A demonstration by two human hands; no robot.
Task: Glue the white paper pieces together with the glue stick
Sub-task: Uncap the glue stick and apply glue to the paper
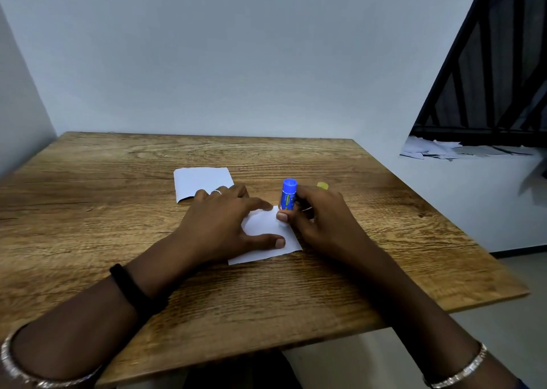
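On the wooden table (118,225), a square top with strong brown grain, a small white paper piece (266,242) lies flat near the middle; the left hand (220,222) rests spread on it, fingers apart, thumb and forefinger pressing the sheet down; just right of that sheet's far corner the right hand (318,214) is wrapped around the glue stick (288,196), a short blue cylinder with a yellow-green label, held upright with its lower end against the paper; whether the glue tip is bare cannot be told; a yellow cap (322,185) sits on the wood just behind that hand; a second white paper piece (201,181), roughly rectangular with an uneven far edge, lies beyond the first, its near edge partly under the left fingers; plain pale walls stand behind the table; to its right a ledge (473,154) below a dark-framed window holds scattered paper scraps (429,148).
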